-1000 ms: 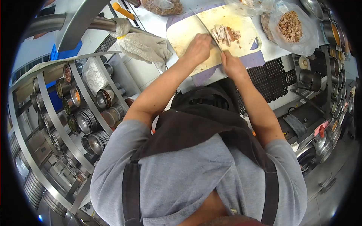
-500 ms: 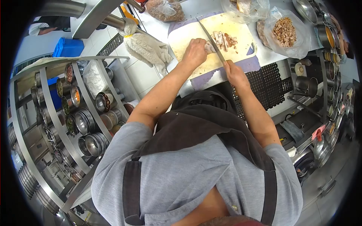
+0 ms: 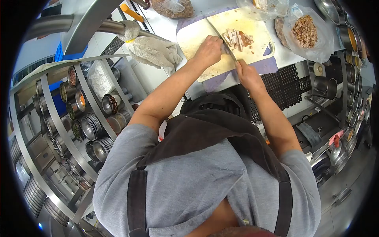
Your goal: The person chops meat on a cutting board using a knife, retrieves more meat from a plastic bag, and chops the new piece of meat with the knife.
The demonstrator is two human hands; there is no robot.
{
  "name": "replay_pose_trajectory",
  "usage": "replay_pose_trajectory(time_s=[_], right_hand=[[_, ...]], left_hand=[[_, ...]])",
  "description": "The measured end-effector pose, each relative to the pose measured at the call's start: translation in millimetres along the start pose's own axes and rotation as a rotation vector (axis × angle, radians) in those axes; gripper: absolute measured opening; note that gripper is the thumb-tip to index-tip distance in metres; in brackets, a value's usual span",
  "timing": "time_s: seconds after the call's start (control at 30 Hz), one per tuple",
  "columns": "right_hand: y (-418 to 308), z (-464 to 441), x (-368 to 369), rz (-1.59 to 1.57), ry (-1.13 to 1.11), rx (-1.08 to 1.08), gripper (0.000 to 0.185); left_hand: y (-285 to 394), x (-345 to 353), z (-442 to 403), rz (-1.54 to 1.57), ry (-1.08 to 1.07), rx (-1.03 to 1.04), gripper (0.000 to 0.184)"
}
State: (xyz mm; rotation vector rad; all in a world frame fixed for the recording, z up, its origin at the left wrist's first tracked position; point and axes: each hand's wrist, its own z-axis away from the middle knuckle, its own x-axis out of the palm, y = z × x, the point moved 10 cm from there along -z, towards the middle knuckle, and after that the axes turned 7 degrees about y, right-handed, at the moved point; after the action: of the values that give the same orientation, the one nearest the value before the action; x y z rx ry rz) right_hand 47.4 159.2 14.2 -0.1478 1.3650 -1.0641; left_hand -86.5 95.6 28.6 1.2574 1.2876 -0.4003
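Steel knife [image 3: 229, 49] slants across the cutting board [image 3: 258, 27], handle in the right hand's [image 3: 250, 77] grip; left hand [image 3: 209, 52] curls over the board's left, grip unclear; chopped meat [image 3: 237, 39] lies right of board centre.

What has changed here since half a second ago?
The left hand and the knife have drawn closer together, narrowing the gap over the cutting board. The right hand still grips the knife; nothing was visibly let go. The chopped pieces stay beside the knife.
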Motion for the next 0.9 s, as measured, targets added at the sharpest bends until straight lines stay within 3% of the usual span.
replay_pose_trajectory(time_s=[0.23, 0.53, 0.77, 0.83, 0.87, 0.9], right_hand=[[-24.1, -42.1, 8.2, -0.028, 0.061, 0.016, 0.038], [2.2, 25.8, 6.0, -0.013, -0.071, 0.157, 0.041], [-31.7, -62.4, 21.4, -0.059, 0.009, 0.08, 0.042], [-21.0, -53.3, 16.7, -0.112, 0.066, 0.039, 0.043], [-26.8, -31.6, 4.2, -0.132, -0.105, 0.211, 0.043], [-17.1, -22.9, 4.8, -0.122, -0.102, 0.212, 0.043]], left_hand=[[-27.8, -5.9, -15.3, -0.002, 0.04, -0.045, 0.019], [-20.0, -7.7, -7.1, 0.022, 0.099, -0.038, 0.02], [-8.5, -10.2, 1.4, 0.022, 0.087, -0.026, 0.017], [-7.7, -10.2, 6.4, 0.028, 0.196, -0.001, 0.019], [-12.0, -5.4, 7.7, 0.022, 0.174, -0.018, 0.021], [-10.0, -10.1, 8.7, 0.03, 0.181, -0.018, 0.021]])
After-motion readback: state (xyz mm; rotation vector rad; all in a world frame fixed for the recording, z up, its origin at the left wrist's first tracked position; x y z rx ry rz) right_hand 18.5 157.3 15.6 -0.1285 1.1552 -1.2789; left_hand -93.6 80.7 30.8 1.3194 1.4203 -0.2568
